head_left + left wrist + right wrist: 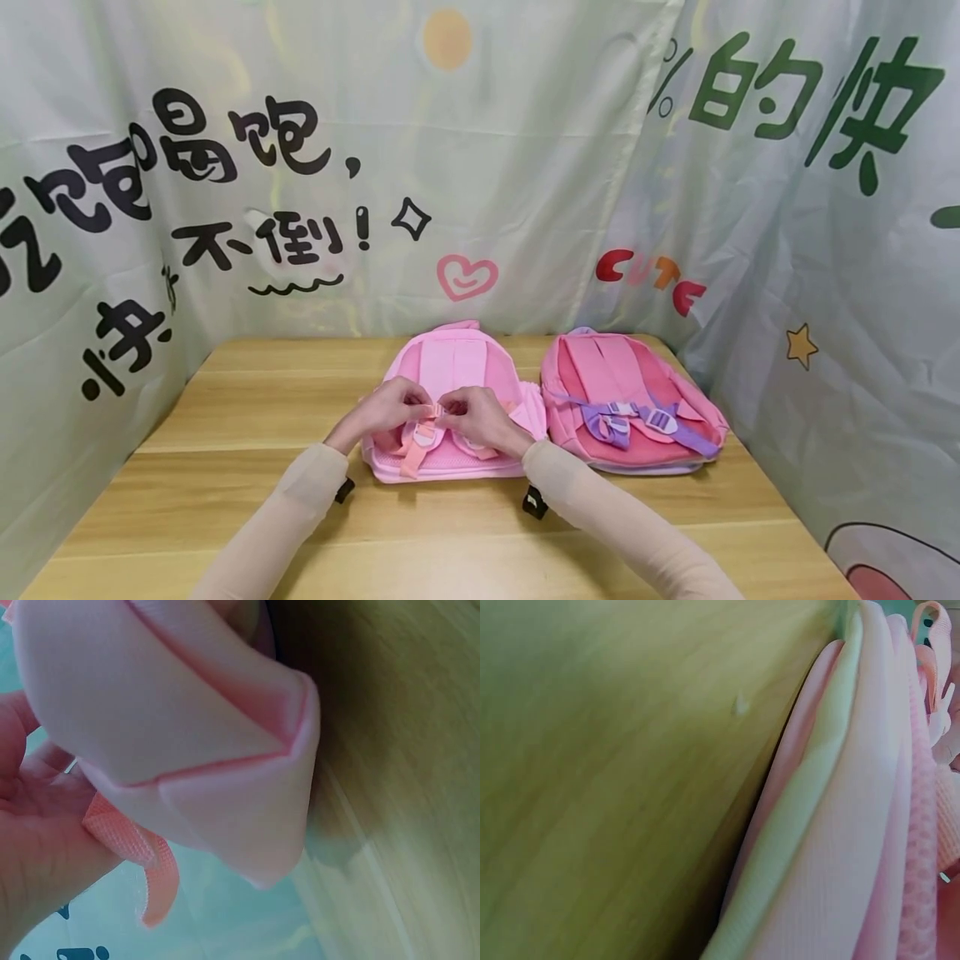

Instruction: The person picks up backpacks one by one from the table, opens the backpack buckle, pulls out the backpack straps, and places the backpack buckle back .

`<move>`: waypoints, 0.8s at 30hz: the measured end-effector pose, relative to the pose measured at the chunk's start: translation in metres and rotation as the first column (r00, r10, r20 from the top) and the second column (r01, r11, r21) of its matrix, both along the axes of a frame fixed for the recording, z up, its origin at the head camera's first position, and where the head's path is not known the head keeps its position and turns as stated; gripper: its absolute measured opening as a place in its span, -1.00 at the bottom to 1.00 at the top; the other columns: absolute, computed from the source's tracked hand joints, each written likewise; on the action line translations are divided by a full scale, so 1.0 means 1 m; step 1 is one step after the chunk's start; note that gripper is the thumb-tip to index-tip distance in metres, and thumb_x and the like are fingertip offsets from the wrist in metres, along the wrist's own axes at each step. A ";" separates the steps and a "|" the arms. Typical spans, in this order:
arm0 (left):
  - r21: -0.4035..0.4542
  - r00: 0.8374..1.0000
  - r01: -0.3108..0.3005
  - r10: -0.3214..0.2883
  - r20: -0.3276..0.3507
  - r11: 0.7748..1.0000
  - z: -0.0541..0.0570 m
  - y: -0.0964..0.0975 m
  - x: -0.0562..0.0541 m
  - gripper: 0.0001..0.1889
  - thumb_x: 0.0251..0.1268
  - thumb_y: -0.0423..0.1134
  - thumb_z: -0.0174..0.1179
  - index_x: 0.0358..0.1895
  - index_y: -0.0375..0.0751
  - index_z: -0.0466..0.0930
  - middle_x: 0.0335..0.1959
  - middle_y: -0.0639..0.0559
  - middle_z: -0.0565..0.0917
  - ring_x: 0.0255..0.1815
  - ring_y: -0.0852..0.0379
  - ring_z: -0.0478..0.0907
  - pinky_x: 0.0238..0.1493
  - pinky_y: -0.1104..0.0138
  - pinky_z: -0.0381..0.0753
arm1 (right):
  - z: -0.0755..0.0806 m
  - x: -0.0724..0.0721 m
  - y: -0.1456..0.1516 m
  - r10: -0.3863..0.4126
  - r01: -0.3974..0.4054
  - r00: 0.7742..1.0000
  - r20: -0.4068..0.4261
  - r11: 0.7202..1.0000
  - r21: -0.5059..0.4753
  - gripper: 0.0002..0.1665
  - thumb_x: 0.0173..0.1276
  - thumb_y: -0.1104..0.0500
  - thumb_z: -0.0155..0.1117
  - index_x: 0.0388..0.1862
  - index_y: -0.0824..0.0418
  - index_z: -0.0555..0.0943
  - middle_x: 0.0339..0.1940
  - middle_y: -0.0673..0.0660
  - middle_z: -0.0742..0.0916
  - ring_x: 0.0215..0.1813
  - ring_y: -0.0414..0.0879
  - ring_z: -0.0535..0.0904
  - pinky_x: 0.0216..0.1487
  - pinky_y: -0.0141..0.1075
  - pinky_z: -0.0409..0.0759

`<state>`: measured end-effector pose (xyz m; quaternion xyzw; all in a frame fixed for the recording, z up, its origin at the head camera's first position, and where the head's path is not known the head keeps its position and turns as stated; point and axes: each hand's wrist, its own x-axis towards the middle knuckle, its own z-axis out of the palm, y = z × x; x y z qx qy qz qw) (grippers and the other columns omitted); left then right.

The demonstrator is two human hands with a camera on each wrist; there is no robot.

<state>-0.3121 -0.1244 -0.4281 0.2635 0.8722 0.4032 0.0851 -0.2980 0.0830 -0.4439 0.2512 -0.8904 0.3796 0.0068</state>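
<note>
A light pink backpack [452,358] lies on the table with its shoulder straps and mesh back facing up. Over its middle, both hands meet at a small peach chest-strap buckle [436,411]. My left hand [386,410] pinches the buckle's left side between thumb and fingers. From the other side, my right hand [483,417] pinches its right end, fingertips close to the left ones. Below them hang a strap adjuster [424,433] and a coral webbing strap [414,460]. In the left wrist view, a folded pink side [172,705] of the bag hides the left fingertips.
Close on the right lies a second, deeper pink backpack [600,367], its purple straps [693,437] fastened across with a white buckle [622,409]. The wooden table [247,500] is enclosed by printed curtains [525,167] at the back and sides.
</note>
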 end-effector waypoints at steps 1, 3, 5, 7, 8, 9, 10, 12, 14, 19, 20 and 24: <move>0.010 1.000 -0.001 0.001 0.006 1.000 0.000 0.000 -0.001 -0.90 0.31 -0.33 0.22 -0.31 -0.21 0.73 -0.42 0.04 0.73 -0.38 0.21 0.55 -0.23 0.29 0.54 | 0.000 0.000 0.000 -0.004 0.004 1.000 0.010 1.000 -0.015 -0.77 0.22 0.14 0.45 -0.12 0.08 0.75 -0.35 -0.06 0.77 -0.31 -0.32 0.61 -0.18 -0.44 0.58; 0.028 1.000 -0.005 0.004 0.020 1.000 0.000 0.000 -0.001 -0.90 0.30 -0.34 0.22 -0.31 -0.22 0.74 -0.42 0.03 0.73 -0.37 0.21 0.55 -0.21 0.29 0.54 | -0.001 0.000 0.001 -0.012 0.013 1.000 0.026 0.999 -0.044 -0.78 0.21 0.15 0.46 -0.13 0.08 0.76 -0.34 -0.03 0.79 -0.29 -0.31 0.64 -0.17 -0.43 0.61; 0.037 0.999 -0.012 0.010 0.032 0.999 0.000 0.001 -0.002 -0.89 0.30 -0.34 0.22 -0.32 -0.22 0.74 -0.42 0.04 0.73 -0.37 0.21 0.54 -0.22 0.30 0.53 | -0.002 0.000 0.001 -0.024 0.027 0.999 0.037 0.998 -0.061 -0.76 0.20 0.16 0.46 -0.13 0.08 0.76 -0.32 -0.02 0.80 -0.27 -0.29 0.67 -0.15 -0.43 0.62; 0.041 0.999 -0.018 0.017 0.043 0.999 0.000 0.002 -0.003 -0.89 0.30 -0.34 0.22 -0.32 -0.22 0.74 -0.43 0.04 0.73 -0.38 0.21 0.53 -0.24 0.31 0.53 | -0.002 0.000 0.001 -0.033 0.036 0.999 0.041 0.997 -0.068 -0.76 0.20 0.17 0.46 -0.12 0.08 0.76 -0.29 0.00 0.81 -0.24 -0.25 0.70 -0.14 -0.43 0.63; 0.040 0.999 -0.023 0.021 0.048 0.999 0.001 0.002 -0.003 -0.89 0.30 -0.34 0.21 -0.33 -0.22 0.74 -0.43 0.04 0.72 -0.39 0.20 0.53 -0.25 0.31 0.53 | -0.002 0.001 0.001 -0.034 0.037 0.999 0.039 0.997 -0.071 -0.76 0.21 0.17 0.46 -0.11 0.09 0.76 -0.29 0.00 0.81 -0.23 -0.24 0.70 -0.13 -0.43 0.63; 0.039 0.998 -0.027 0.025 0.050 0.999 0.000 0.003 -0.003 -0.88 0.31 -0.35 0.21 -0.33 -0.22 0.74 -0.43 0.04 0.72 -0.39 0.20 0.52 -0.26 0.32 0.52 | -0.002 0.001 0.001 -0.035 0.038 0.999 0.035 0.997 -0.071 -0.76 0.21 0.18 0.45 -0.11 0.09 0.76 -0.28 0.01 0.81 -0.22 -0.23 0.71 -0.12 -0.43 0.63; 0.038 0.998 -0.032 0.030 0.051 0.999 0.001 0.003 -0.003 -0.88 0.31 -0.35 0.20 -0.33 -0.22 0.74 -0.43 0.04 0.71 -0.40 0.19 0.52 -0.27 0.32 0.52 | -0.003 0.001 0.001 -0.035 0.037 0.999 0.032 0.997 -0.072 -0.76 0.22 0.18 0.45 -0.11 0.09 0.76 -0.28 0.01 0.81 -0.21 -0.22 0.72 -0.12 -0.43 0.63; 0.039 0.998 -0.040 0.038 0.054 0.998 0.000 0.004 -0.003 -0.87 0.31 -0.37 0.19 -0.32 -0.23 0.73 -0.43 0.04 0.71 -0.39 0.19 0.51 -0.28 0.33 0.51 | -0.003 0.001 0.001 -0.032 0.034 0.999 0.025 0.997 -0.071 -0.77 0.22 0.19 0.44 -0.11 0.09 0.76 -0.28 0.01 0.81 -0.19 -0.20 0.72 -0.11 -0.43 0.64; 0.039 0.997 -0.047 0.045 0.060 0.998 0.000 0.004 -0.002 -0.86 0.32 -0.39 0.16 -0.31 -0.24 0.73 -0.41 0.03 0.70 -0.38 0.18 0.51 -0.27 0.34 0.51 | -0.003 0.001 0.001 -0.028 0.029 0.999 0.021 0.997 -0.068 -0.77 0.23 0.19 0.43 -0.11 0.09 0.76 -0.27 0.01 0.81 -0.18 -0.19 0.73 -0.10 -0.43 0.64; 0.038 0.996 -0.041 0.038 0.085 0.998 -0.001 0.006 -0.001 -0.84 0.33 -0.42 0.10 -0.29 -0.29 0.70 -0.40 0.00 0.68 -0.38 0.18 0.47 -0.28 0.35 0.47 | -0.003 0.003 0.001 -0.021 0.023 0.999 0.032 0.997 -0.071 -0.75 0.23 0.20 0.43 -0.08 0.11 0.75 -0.25 0.02 0.80 -0.15 -0.16 0.73 -0.08 -0.42 0.64; 0.034 0.995 -0.039 0.036 0.088 0.999 -0.001 0.007 0.000 -0.83 0.33 -0.42 0.09 -0.29 -0.29 0.70 -0.40 -0.01 0.68 -0.38 0.18 0.46 -0.28 0.35 0.46 | -0.003 0.003 0.001 -0.016 0.019 0.999 0.031 0.997 -0.072 -0.75 0.24 0.20 0.43 -0.08 0.12 0.75 -0.25 0.03 0.80 -0.15 -0.16 0.73 -0.07 -0.41 0.64; 0.007 0.995 -0.037 0.036 0.093 0.999 0.002 0.010 0.001 -0.84 0.34 -0.40 0.11 -0.31 -0.27 0.71 -0.43 0.01 0.66 -0.39 0.18 0.46 -0.28 0.34 0.46 | -0.003 0.003 0.001 -0.007 0.009 1.000 0.023 0.997 -0.076 -0.76 0.24 0.21 0.42 -0.09 0.12 0.75 -0.26 0.02 0.80 -0.14 -0.16 0.72 -0.05 -0.41 0.64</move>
